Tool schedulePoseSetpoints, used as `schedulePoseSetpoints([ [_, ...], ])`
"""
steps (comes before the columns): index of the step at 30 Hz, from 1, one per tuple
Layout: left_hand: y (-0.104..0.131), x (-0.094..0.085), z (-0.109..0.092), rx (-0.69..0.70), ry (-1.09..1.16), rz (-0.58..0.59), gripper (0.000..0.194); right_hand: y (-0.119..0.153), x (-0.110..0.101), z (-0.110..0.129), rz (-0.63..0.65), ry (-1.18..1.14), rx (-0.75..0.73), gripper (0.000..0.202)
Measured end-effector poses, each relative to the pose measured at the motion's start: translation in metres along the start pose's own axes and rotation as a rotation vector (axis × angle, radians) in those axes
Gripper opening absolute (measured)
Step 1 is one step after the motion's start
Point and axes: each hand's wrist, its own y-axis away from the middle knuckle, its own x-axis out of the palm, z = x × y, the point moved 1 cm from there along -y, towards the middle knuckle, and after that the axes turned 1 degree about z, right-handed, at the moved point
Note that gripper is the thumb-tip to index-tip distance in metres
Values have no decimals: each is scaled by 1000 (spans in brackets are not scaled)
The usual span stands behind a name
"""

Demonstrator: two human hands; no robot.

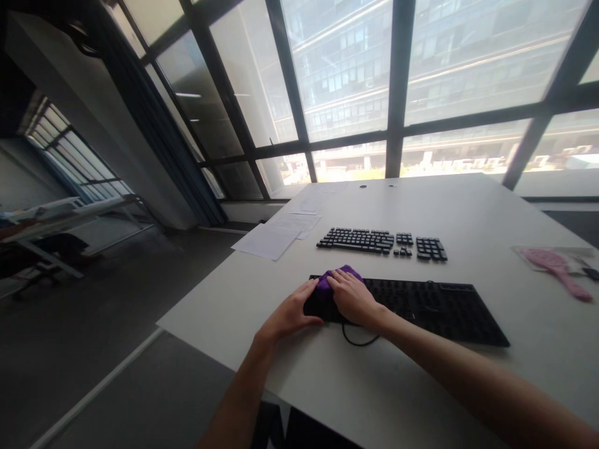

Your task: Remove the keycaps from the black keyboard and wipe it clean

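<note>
A black keyboard base (444, 312) without keycaps lies across the white table in front of me. My left hand (294, 310) grips its left end, thumb at the near edge and fingers by the far corner. Under my right hand (352, 297) a bunched purple cloth (349, 270) is pressed onto the left part of the base, and the fingers are bent over it. The cloth's underside is hidden. A black cable (356, 343) loops out at the near side. Behind the base, loose dark keycaps (358, 239) stand in keyboard order, with a separate number block (431, 249).
Paper sheets (266, 241) lie along the table's left edge. A pink brush (555, 265) rests on a clear bag at the right. Two small items sit at the far edge, below the large windows (346, 68). The white table (224, 305) ends close in front of me.
</note>
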Motion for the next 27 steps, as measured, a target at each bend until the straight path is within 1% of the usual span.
schedulePoseSetpoints([
  [4,0,-2,-2,7,-19,10,102,3,-5,-7,36,11,33,47],
  [9,1,-2,-3,-8,-36,13,101,21,-19,-18,0,60,58,42],
  [11,2,-2,-2,-7,-35,11,100,28,-23,-20,-12,80,89,39],
  [14,1,-1,-2,-8,-30,15,100,33,-23,-19,-36,92,141,39],
  [16,1,-1,-3,-17,-33,18,100,34,-19,-12,-56,79,146,42],
  [18,0,-1,-3,-24,-36,18,101,32,-11,-2,-69,47,110,48],
  [22,0,-2,-4,-17,-29,21,102,29,5,18,-42,-10,-66,57],
  [24,1,-3,-5,-16,-28,21,101,30,9,21,-23,-21,-127,60],
  [27,1,-3,-5,-22,-34,17,101,34,10,19,-11,-8,-146,58],
])
